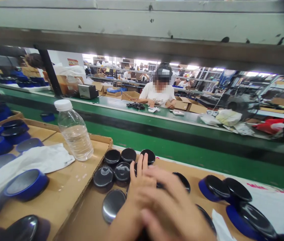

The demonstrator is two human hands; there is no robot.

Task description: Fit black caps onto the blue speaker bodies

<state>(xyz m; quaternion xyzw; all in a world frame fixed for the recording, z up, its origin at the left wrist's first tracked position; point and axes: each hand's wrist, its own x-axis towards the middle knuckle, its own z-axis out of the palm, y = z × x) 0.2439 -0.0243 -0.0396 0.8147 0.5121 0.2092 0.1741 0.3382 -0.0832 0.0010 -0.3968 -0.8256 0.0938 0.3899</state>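
Both my hands are in front of me, over a cardboard tray (86, 214) of round, glossy black-topped pieces. My left hand (136, 194) stretches its fingers forward, and their tips overlap a black round piece (149, 156) at the far row; contact cannot be made out. Across it lies my right hand (177, 204), smeared by motion, its fingers over the back of the left. Whether anything is under the right palm is hidden. Nearest on the left is another shiny black round piece (113, 206). Several more stand behind it, including a black piece (103, 177).
A water bottle (75, 134) and a white cloth (49, 159) lie on the left cardboard, near a blue-rimmed piece (26, 184). Blue-sided black pieces (254, 219) sit at right. Beyond the green conveyor (182, 150), a co-worker (158, 95) sits. A beam (142, 26) crosses overhead.
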